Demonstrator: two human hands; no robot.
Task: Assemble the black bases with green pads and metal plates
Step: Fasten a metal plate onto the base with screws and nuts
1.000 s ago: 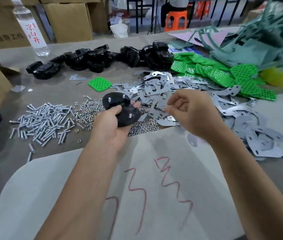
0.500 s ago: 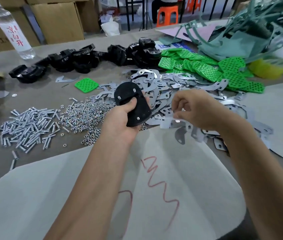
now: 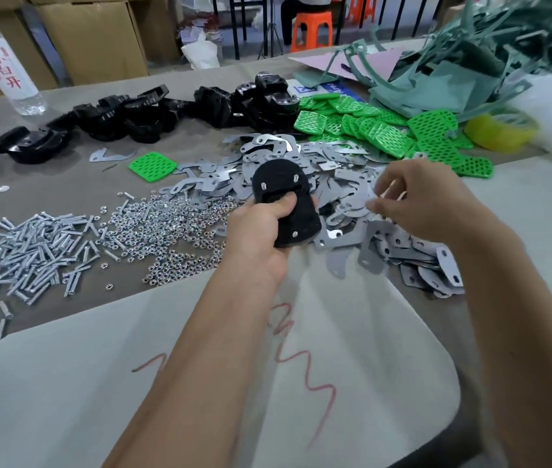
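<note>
Black plastic base (image 3: 284, 204) is held in my left hand (image 3: 261, 228), thumb curled over its face, flat side towards me with the bolt holes showing; it sits above the near edge of the metal plates (image 3: 345, 184) heap. My right hand (image 3: 426, 204), at 3 o'clock from the base, hovers over the heap with fingers half curled; blur prevents me from telling whether a plate is pinched there.

Judgement: the step in hand is selecting one plate. I should lift a single piece clear of its neighbours, since they overlap and would drag together, then match its holes to those in the base.

Green pads (image 3: 382, 133) lie at 1 o'clock, one stray pad (image 3: 152, 165) at 10 o'clock. Spare bases (image 3: 152, 113) run along 11 to 12 o'clock. Nuts (image 3: 169, 228) and bolts (image 3: 31, 244) are at 9 o'clock on the worktop (image 3: 65, 194). White sheet (image 3: 352, 366) lies at 6 o'clock. Nothing blocks the reach except the tangled plates.
</note>
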